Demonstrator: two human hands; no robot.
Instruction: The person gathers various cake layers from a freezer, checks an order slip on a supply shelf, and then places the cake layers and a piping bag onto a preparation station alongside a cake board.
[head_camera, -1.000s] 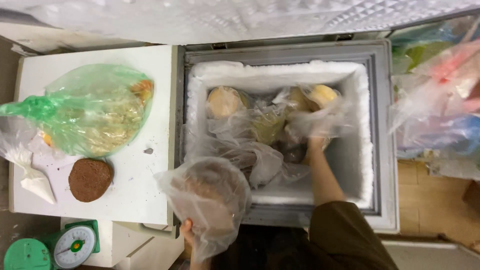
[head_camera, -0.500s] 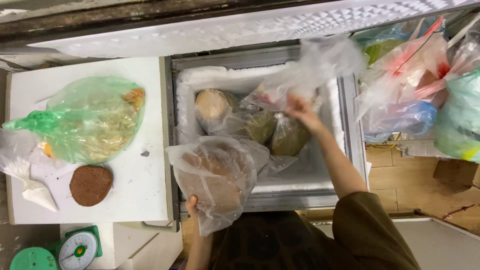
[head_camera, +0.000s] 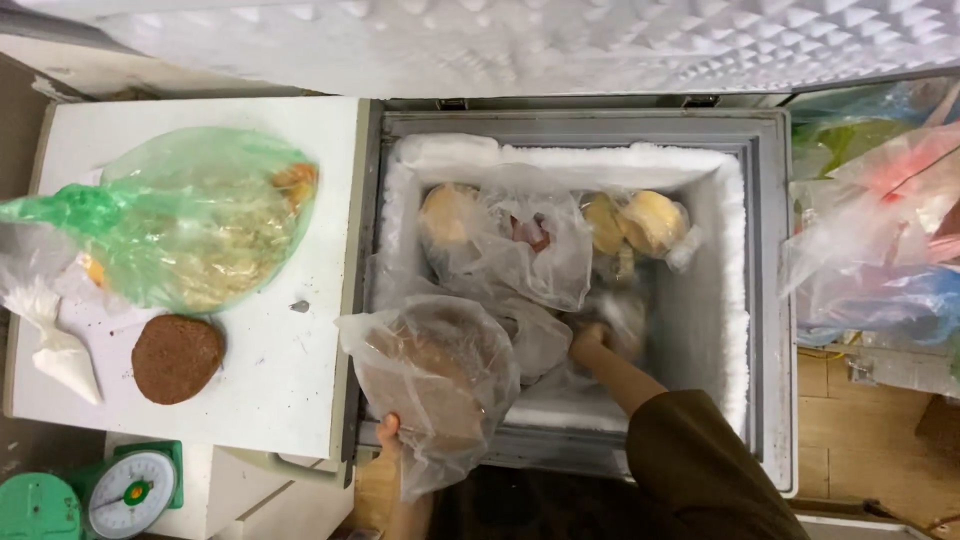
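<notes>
Nearest, the left hand (head_camera: 392, 436) grips from below a clear bag of brown patties (head_camera: 440, 385) at the chest freezer's front rim (head_camera: 560, 448), while the right hand (head_camera: 592, 338), grip hidden, reaches among frosted bagged food (head_camera: 520, 245) deeper inside, perhaps to clear room.
</notes>
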